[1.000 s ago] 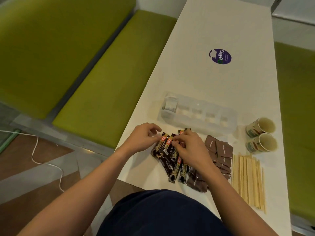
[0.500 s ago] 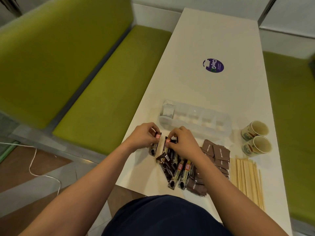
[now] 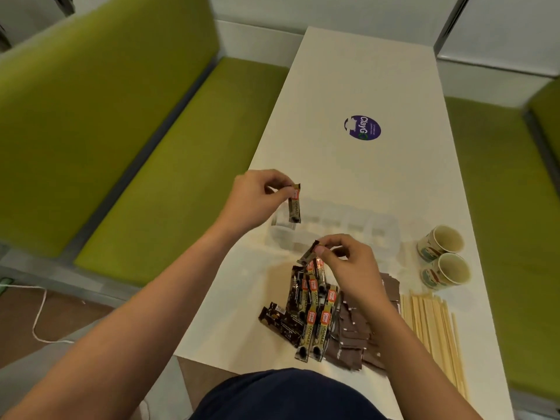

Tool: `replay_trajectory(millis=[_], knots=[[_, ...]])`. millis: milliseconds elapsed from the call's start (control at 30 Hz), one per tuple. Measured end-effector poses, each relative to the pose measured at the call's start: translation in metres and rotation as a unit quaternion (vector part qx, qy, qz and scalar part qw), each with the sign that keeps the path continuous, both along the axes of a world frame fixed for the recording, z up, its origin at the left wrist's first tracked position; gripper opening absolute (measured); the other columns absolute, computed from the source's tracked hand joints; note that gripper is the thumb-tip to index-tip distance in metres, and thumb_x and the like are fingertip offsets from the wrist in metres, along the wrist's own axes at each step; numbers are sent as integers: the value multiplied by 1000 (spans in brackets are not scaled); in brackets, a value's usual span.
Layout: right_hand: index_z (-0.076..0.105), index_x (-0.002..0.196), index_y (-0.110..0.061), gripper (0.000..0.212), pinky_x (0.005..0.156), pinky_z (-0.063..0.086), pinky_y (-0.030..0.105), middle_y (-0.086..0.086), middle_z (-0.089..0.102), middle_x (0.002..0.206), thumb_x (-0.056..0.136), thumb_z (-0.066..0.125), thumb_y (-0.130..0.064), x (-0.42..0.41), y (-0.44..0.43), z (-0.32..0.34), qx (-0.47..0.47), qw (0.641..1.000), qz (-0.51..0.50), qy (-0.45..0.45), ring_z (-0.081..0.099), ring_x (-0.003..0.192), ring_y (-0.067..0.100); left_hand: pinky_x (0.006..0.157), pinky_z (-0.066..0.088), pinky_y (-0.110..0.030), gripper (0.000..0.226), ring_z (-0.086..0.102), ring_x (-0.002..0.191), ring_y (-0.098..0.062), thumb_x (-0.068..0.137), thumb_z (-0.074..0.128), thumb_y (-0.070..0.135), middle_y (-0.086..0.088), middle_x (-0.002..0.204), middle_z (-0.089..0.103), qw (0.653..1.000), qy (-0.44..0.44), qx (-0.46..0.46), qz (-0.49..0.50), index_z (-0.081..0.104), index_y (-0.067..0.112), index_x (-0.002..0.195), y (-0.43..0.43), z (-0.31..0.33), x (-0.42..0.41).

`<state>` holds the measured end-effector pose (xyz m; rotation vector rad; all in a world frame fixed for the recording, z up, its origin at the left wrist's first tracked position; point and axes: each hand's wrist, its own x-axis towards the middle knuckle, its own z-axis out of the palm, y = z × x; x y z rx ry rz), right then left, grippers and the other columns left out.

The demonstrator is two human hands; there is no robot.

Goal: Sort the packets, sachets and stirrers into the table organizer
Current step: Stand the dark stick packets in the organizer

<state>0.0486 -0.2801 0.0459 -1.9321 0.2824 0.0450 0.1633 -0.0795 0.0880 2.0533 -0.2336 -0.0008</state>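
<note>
- Where the table (image 3: 333,86) lies nearest, a pile of sticks (image 3: 316,316) reads "GRANULES", beside brown sachets (image 3: 351,334) and wooden stirrers (image 3: 433,325).
- Right grip (image 3: 345,262) pinches one dark stick (image 3: 306,255) above the pile.
- Left grip (image 3: 257,195) holds a "GRANULES" stick (image 3: 294,209) upright over the clear organizer (image 3: 381,234), at its left end.
- Farthest: purple sticker (image 3: 362,128), "ClayGo".

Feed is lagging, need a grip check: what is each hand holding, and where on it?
Left hand pinches one coffee stick by its top end; it hangs over the organizer. Right hand pinches a second stick near its upper end.
</note>
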Motion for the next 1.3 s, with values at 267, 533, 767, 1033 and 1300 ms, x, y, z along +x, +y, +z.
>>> replay_trajectory(millis=[267,533,767,1033,1300], knots=[[75,94,-29,2,67,47,27,-16,73,91,94,73,-29,13,-30,17,-5,993,-77,-87,65,85,8,82,53,-32,11,59,83,-2,89,70,33,13,92,73,983,10,171,-72,78,27,93,-46,-35,60],[71,92,-31,5,67,38,6,-16,70,100,95,70,-27,80,-35,28,-77,990,-54,-110,60,85,-6,85,56,-39,9,63,92,-10,89,70,34,17,91,73,980,44,179,-75,77,29,93,-48,-60,66],[71,84,-30,15,82,38,29,-9,59,105,97,63,-30,124,-26,3,-190,979,67,-8,57,101,15,87,54,-38,12,64,93,-12,89,66,35,15,92,74,982,28,172,-74,76,30,95,-46,-62,65],[78,100,-27,14,90,49,40,-2,63,111,95,66,-33,134,-22,-23,-228,972,53,-14,59,108,25,73,43,-20,14,56,77,3,89,67,30,12,94,75,986,19,156,-60,77,25,98,-45,-63,58],[70,125,-24,32,92,48,36,-1,66,118,96,66,-38,123,-24,-25,-236,970,23,-53,58,114,25,92,52,-39,31,59,106,-16,89,65,38,8,114,70,983,2,178,-48,72,28,117,-44,-61,50]])
